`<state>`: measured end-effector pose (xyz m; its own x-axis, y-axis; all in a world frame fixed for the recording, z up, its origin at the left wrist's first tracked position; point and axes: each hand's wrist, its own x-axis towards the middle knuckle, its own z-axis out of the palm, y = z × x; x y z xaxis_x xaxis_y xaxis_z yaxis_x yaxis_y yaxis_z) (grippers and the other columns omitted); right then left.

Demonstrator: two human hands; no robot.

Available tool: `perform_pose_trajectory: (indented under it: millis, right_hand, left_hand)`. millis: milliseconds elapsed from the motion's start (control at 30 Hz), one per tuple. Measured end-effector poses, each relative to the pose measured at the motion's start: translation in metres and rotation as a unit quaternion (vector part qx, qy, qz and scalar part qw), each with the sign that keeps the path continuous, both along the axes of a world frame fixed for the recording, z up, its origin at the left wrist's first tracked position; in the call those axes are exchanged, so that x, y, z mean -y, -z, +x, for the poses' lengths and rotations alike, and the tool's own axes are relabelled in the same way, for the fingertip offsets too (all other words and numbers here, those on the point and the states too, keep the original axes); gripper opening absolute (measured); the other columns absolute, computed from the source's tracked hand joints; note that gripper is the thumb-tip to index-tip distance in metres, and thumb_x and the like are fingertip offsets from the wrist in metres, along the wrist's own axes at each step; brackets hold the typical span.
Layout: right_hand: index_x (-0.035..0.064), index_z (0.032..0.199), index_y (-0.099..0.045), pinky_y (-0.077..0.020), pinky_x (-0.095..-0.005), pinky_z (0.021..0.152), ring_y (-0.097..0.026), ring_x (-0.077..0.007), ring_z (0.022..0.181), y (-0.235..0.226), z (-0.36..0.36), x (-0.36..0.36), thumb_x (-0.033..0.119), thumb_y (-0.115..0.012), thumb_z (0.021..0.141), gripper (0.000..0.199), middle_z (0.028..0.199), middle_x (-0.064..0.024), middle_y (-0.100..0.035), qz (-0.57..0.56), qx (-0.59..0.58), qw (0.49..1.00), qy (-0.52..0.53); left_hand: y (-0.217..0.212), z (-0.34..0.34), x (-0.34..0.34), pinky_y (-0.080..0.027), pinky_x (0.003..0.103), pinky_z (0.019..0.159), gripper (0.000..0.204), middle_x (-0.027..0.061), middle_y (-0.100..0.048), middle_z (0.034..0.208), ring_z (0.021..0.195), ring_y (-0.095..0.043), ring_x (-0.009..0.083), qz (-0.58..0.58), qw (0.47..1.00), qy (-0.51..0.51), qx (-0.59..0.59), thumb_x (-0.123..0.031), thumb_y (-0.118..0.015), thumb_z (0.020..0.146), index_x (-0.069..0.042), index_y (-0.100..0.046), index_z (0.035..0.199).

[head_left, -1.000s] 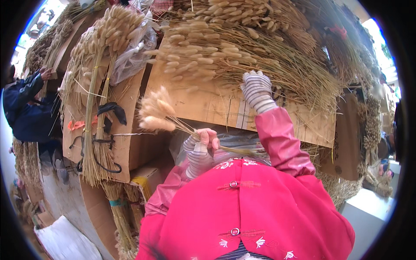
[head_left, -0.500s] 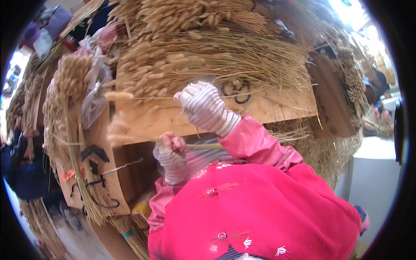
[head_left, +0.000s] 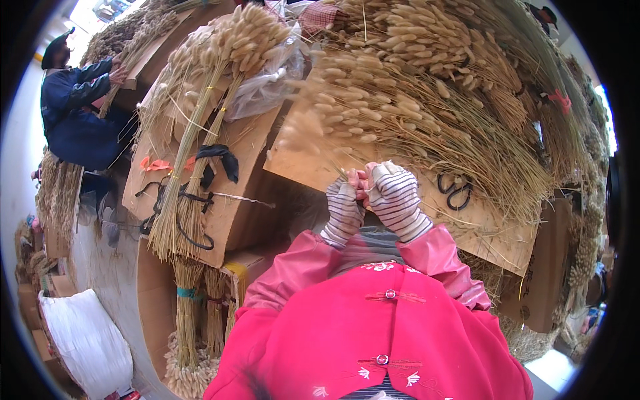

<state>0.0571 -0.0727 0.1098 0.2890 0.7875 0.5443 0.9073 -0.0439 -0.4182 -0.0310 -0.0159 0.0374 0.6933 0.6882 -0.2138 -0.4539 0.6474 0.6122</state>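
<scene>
Fluffy grass bunch leans far-left over the board, pinched in my left hand; my right hand meets it, curled narrow (holding what, I cannot tell).

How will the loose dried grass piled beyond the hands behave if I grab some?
The dried grass is probably light for its bulk: thin, dry-looking stems with fluffy heads. The stems may be fairly stiff yet brittle, since many lie straight and look dried out. A grabbed handful would likely drag neighbours along, as the stalks overlap and cross.
</scene>
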Motion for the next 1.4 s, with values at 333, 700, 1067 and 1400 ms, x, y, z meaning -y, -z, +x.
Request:
perform_pose_trajectory:
  millis: [333, 700, 1067, 1400]
  right_hand:
    - [0.004, 0.074, -0.056, -0.0455, -0.0349, 0.057, -0.057, -0.0245, 0.067, 0.003, -0.016, -0.013, 0.016, -0.049, 0.07, 0.014, 0.07, -0.011, -0.054, -0.205, 0.086, 0.974, 0.028]
    - [-0.0053, 0.093, -0.05, -0.044, -0.0389, 0.081, -0.05, -0.037, 0.098, 0.019, -0.023, -0.01, 0.007, -0.058, 0.062, 0.034, 0.113, -0.0269, -0.044, -0.22, 0.05, 0.974, 0.016]
    - [0.0004, 0.083, -0.054, -0.0448, -0.0382, 0.059, -0.053, -0.0319, 0.069, 0.019, -0.011, 0.002, 0.007, -0.055, 0.065, 0.019, 0.079, -0.0165, -0.052, -0.069, -0.053, 0.996, 0.031]
    - [0.0023, 0.072, -0.051, -0.043, -0.0394, 0.058, -0.053, -0.0338, 0.064, 0.024, -0.002, 0.012, 0.01, -0.053, 0.072, 0.008, 0.066, -0.017, -0.053, -0.04, -0.105, 0.985, 0.132]
  left_hand:
    - [-0.018, 0.007, 0.005, -0.037, 0.019, 0.049, 0.032, -0.0034, -0.05, 0.062, 0.055, -0.044, 0.0046, -0.019, 0.998, -0.046, -0.047, -0.035, -0.045, 0.088, -0.01, -0.051, 0.07]
    - [-0.005, 0.004, -0.011, -0.033, 0.02, 0.042, 0.04, -0.0028, -0.049, 0.055, 0.045, -0.04, 0.0048, 0.053, 0.987, -0.054, -0.14, -0.041, -0.048, 0.085, -0.006, -0.056, 0.066]
    - [-0.023, 0.008, -0.021, -0.029, 0.02, 0.035, 0.045, 0.0106, -0.057, 0.064, 0.039, -0.035, 0.0066, -0.112, 0.982, -0.057, -0.143, -0.039, -0.047, 0.085, 0.006, -0.052, 0.083]
    - [-0.025, -0.001, -0.022, -0.025, 0.019, 0.035, 0.048, 0.0034, -0.048, 0.054, 0.038, -0.031, 0.0064, -0.019, 0.991, -0.07, -0.115, -0.037, -0.04, 0.089, 0.007, -0.056, 0.08]
